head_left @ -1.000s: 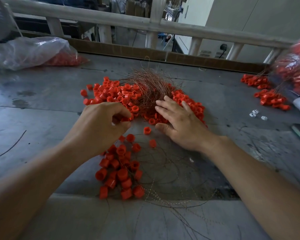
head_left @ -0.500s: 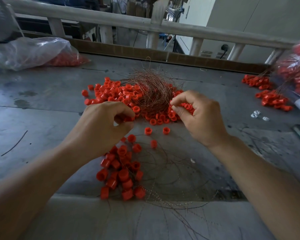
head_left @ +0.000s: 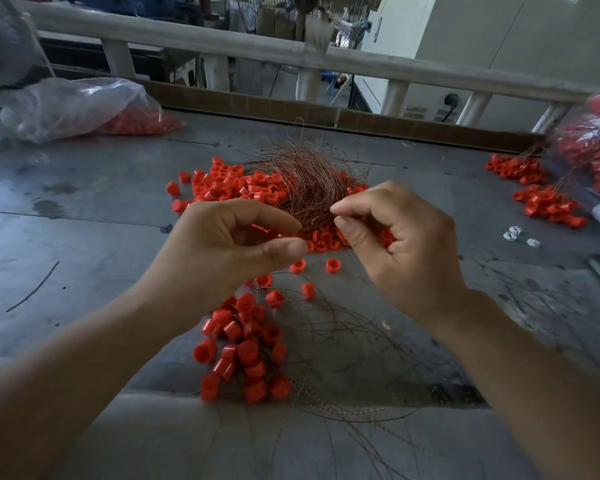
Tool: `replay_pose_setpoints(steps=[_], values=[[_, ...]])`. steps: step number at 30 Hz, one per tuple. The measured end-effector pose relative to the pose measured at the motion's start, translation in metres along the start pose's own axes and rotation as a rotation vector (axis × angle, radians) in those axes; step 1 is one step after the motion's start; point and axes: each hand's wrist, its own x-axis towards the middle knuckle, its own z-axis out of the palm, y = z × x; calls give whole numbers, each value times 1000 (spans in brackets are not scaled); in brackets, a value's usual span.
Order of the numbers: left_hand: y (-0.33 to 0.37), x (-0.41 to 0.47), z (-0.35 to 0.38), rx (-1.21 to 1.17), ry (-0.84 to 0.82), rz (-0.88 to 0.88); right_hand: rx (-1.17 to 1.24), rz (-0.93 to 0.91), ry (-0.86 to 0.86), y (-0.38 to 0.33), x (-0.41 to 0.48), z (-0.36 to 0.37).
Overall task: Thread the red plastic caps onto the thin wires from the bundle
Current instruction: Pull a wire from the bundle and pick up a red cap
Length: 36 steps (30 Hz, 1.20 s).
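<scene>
A heap of loose red plastic caps [head_left: 229, 185] lies on the grey table [head_left: 84, 237], with a tangled bundle of thin copper-coloured wires [head_left: 309, 181] on top of it. My left hand [head_left: 222, 247] is raised over the table and pinches a red cap [head_left: 261, 228] between thumb and fingers. My right hand [head_left: 399, 247] is level with it, its thumb and forefinger pinched together as if on a thin wire drawn from the bundle; the wire itself is too fine to make out. Below the hands lies a cluster of caps on wires [head_left: 243, 355].
A clear plastic bag of red caps [head_left: 84, 109] lies at the far left. More threaded caps [head_left: 541, 199] and a blurred red bag [head_left: 596, 150] are at the right. A few small white parts [head_left: 518, 235] lie nearby. Loose wires [head_left: 343, 403] trail toward the near table edge.
My right hand left the cap heap, curled its fingers into a pinch and rose toward my left hand. My left hand lifted slightly with its cap. The two hands have come closer together.
</scene>
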Motion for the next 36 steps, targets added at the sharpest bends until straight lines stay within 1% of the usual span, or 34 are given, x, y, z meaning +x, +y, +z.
replay_pose_setpoints(steps=[7, 12, 15, 19, 22, 27, 32, 36], values=[[2, 1, 5, -73, -80, -58, -8, -53, -51, -11, -2, 6], [2, 3, -3, -183, -10, -142, -11, -56, -94, -12, -1, 4], [5, 2, -2, -207, -49, -176, -11, -37, -109, -12, -1, 3], [4, 1, 1, -163, -106, -178, 80, 16, -152, -14, -2, 3], [4, 0, 3, -120, -143, -159, 101, -22, -189, -17, -4, 7], [1, 2, 4, -20, -203, -161, 145, -15, -194, -17, -4, 7], [0, 1, 3, 17, -201, -121, 173, -23, -217, -19, -4, 5], [-2, 3, -3, -19, -166, -111, 214, 2, -246, -13, -2, -1]])
